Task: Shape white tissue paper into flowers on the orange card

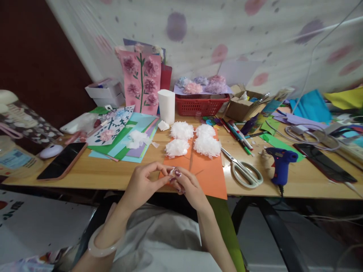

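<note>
My left hand point(144, 181) and my right hand point(185, 185) meet at the near edge of the wooden table point(113, 173). Both pinch a small piece of white tissue point(171, 172) between thumb and fingertips. Just beyond them lies an orange paper sheet point(210, 173) carrying several fluffy white tissue flowers point(207, 145). A pale bangle point(100, 249) sits on my left wrist.
White-handled scissors point(244, 170) and a blue glue gun point(279, 162) lie right of the orange sheet. A phone point(62, 160) lies at left, coloured papers point(127, 139) behind it. A red basket point(202, 104), a white tissue roll point(166, 105) and pens point(238, 134) stand farther back.
</note>
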The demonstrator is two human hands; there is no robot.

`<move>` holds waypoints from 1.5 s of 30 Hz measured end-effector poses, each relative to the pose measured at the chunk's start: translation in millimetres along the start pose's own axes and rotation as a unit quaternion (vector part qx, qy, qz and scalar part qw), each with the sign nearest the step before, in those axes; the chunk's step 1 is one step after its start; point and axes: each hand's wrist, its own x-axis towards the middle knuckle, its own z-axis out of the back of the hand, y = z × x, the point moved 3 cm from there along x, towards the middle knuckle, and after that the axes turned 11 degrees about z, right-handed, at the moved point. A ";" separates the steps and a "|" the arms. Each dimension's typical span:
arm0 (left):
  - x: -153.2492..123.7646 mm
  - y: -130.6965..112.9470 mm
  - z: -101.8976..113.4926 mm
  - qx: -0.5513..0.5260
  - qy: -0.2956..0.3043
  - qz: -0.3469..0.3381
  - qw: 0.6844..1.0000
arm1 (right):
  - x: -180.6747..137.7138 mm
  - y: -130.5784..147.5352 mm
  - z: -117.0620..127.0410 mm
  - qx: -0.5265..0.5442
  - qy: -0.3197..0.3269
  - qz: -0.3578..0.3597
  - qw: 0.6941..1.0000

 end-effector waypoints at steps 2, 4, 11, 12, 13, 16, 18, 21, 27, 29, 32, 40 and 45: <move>-2.0 -3.5 1.7 0.025 -0.003 -0.013 1.000 | 0.3 -0.4 0.3 -0.006 -0.001 -0.006 1.000; -2.8 -5.3 1.7 0.032 -0.006 -0.021 0.999 | 0.1 -1.3 0.4 -0.009 -0.002 -0.016 1.000; -2.9 1.1 -3.6 -0.018 -0.023 0.012 0.999 | -0.6 0.6 0.0 0.000 -0.008 -0.003 1.000; -3.6 1.5 -3.7 -0.024 -0.019 0.016 0.999 | -0.6 1.2 -0.1 -0.001 -0.007 -0.001 1.000; -4.3 1.5 -3.4 -0.025 -0.014 0.018 0.999 | -0.6 1.6 -0.2 -0.003 -0.006 0.000 1.000; -5.4 0.8 -1.8 -0.013 -0.006 0.016 1.000 | -0.2 2.0 -0.1 -0.002 -0.004 0.001 1.000; -4.9 0.5 -1.4 -0.006 0.001 0.014 1.000 | -0.1 1.4 0.1 0.002 -0.004 0.001 1.000; -4.2 0.5 -2.2 -0.002 0.014 0.015 1.000 | -0.5 -0.1 0.4 0.007 -0.007 -0.003 1.000; -5.3 -2.0 -1.1 0.005 0.023 0.014 1.000 | -1.0 -1.1 0.8 0.009 -0.007 -0.003 1.000; -5.2 -2.5 -0.4 0.016 0.024 0.013 1.000 | -0.4 -0.1 0.8 0.008 -0.007 -0.005 1.000; -4.7 -2.5 0.5 0.039 0.018 0.006 0.999 | 0.5 1.8 0.5 0.007 -0.009 -0.011 1.000; -6.5 -5.1 -1.7 0.050 0.005 -0.025 0.998 | -0.6 2.4 -0.9 -0.002 -0.015 -0.013 1.000; -9.5 -12.0 -2.9 0.107 -0.034 -0.074 0.991 | -0.2 4.4 -2.3 -0.020 -0.004 0.014 1.000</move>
